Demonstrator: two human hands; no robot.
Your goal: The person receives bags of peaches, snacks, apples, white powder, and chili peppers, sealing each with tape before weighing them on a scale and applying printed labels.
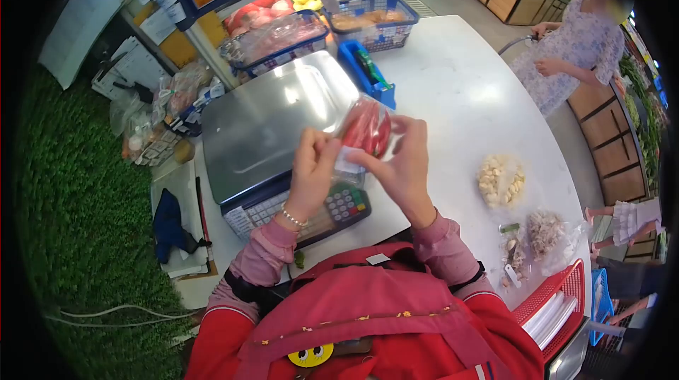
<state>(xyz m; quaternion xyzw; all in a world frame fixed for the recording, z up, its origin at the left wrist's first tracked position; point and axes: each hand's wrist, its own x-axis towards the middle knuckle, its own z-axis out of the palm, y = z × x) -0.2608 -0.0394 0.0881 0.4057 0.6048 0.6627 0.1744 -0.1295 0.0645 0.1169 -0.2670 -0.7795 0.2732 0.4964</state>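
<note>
While we stand at the scale (269,122), our left hand (313,168) and right hand (404,168) hold a bag (368,125) of red produce just above its right edge, fingers of both curled closed on the bag, with a white label (346,163) between the 2 hands.

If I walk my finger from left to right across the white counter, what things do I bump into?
dark blue cloth → scale → left hand → bag of red food, held by both hands → right hand → bag of pale cloves
</note>
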